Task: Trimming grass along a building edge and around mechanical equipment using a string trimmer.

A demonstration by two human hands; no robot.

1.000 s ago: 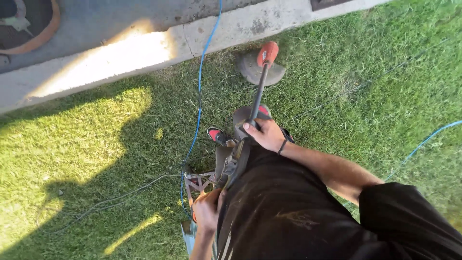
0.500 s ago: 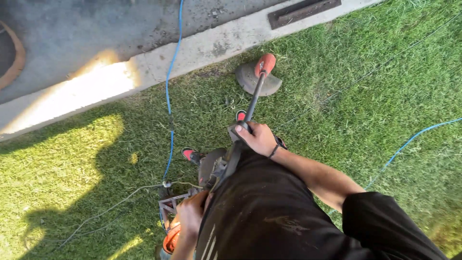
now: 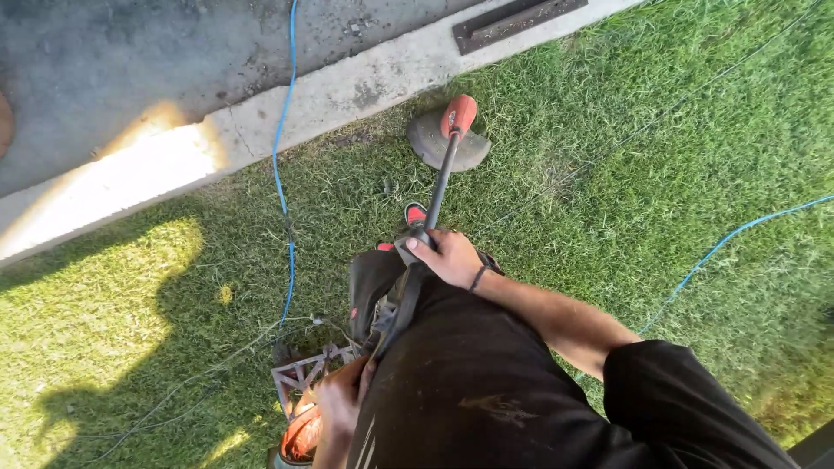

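Nearest the camera: our black shirt [image 3: 486, 391] filled the lower frame. Our left hand [image 3: 340, 401] sat low at our left side, fingers curled around the rear end of the string trimmer [image 3: 439, 187], right where the orange-red motor housing [image 3: 302, 437] showed. Closed grip there, though the housing partly hid the fingertips. A pale lattice-like frame [image 3: 300, 373] sat just beside that hand; we couldn't tell what it was.

Next out: our right hand [image 3: 452, 258], dark band [image 3: 477, 278] on the wrist, was wrapped shut around the trimmer's front handle at mid-shaft. A dark strap [image 3: 398, 308] ran from that handle back toward our body. Our shoe [image 3: 415, 214] with its red toe showed just beside the shaft, on the grass [image 3: 608, 174].

Further: the black shaft angled forward and down to the trimmer head, red cap on top, grey guard [image 3: 430, 141] under it. The head sat on the grass near the lawn's edge, just short of the concrete kerb [image 3: 365, 82].

A blue cord [image 3: 282, 165] ran from the pavement across the kerb and down through the grass to our left side. A second blue run [image 3: 721, 247] crossed the lawn to our right, well apart from the trimmer.

Farthest: grey pavement [image 3: 130, 61] beyond the kerb, with a dark flat bar [image 3: 517, 22] lying at the kerb's edge. Our shadow covered the lawn to the left.
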